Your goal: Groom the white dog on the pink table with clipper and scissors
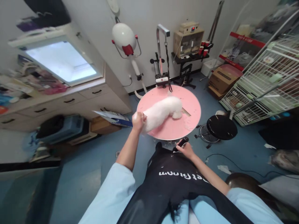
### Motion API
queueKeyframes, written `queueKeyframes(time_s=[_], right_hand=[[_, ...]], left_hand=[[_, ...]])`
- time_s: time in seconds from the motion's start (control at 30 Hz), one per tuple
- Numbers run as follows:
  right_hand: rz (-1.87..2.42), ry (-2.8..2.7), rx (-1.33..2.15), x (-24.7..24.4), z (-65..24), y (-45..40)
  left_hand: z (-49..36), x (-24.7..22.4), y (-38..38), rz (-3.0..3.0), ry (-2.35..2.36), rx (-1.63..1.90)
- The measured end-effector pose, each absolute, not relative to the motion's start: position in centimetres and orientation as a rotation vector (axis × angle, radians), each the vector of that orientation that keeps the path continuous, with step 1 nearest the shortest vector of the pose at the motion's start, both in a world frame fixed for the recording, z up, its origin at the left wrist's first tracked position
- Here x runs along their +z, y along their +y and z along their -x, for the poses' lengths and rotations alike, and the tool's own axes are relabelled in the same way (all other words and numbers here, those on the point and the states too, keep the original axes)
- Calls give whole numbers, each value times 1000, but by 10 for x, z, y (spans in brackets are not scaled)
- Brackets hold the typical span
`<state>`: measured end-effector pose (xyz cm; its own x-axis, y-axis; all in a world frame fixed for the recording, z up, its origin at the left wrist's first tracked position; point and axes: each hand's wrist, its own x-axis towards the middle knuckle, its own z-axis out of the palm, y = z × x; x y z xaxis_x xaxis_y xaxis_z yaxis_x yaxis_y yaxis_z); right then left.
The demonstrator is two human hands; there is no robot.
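Note:
A white fluffy dog (161,112) stands on a round pink grooming table (191,102). My left hand (139,120) is closed on the dog's left end, at the table's left edge; which part of the body it grips, I cannot tell. Below the table's front edge, close to my black apron (173,165), my right hand (186,150) is wrapped round a black hair clipper (183,142). The clipper is apart from the dog. A metal comb (186,112) lies on the tabletop to the dog's right, near loose tufts of white hair.
A grooming arm (161,34) with a hanging black loop (168,68) rises behind the table. A white dryer (123,37) stands at the back left. To the right are a round black stool (221,127), a floor cable (231,158) and wire cages (263,74).

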<state>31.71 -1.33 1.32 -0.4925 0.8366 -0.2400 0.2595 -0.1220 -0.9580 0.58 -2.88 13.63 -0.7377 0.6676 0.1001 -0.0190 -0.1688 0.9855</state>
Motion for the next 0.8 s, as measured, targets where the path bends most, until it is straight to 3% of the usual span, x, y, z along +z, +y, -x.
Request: queueKeyframes(time_s=[0.07,0.13,0.27,0.4,0.53,0.7,0.8], right_hand=[[1355,-1480,1682,-1,-328,-10],[1441,-1330,1698,-12,-333,-5],[1478,-1160,1761,-28,-331,10],[1500,-1018,1834,-41,-315,29],[1526,-881,1915,-54,-283,52],[1614,-668,1824,-63,-261,105],[1683,-528,1606,-59,-284,152]], left_hand=[[2,118,-36,-906,1896,1554],[6,95,-42,-789,2087,1367],[21,69,-38,-537,2264,1428],[50,73,-10,-401,2312,1476],[66,87,9,-691,2406,1102],[27,92,21,-1174,2386,318],[-16,74,48,-1236,1994,463]])
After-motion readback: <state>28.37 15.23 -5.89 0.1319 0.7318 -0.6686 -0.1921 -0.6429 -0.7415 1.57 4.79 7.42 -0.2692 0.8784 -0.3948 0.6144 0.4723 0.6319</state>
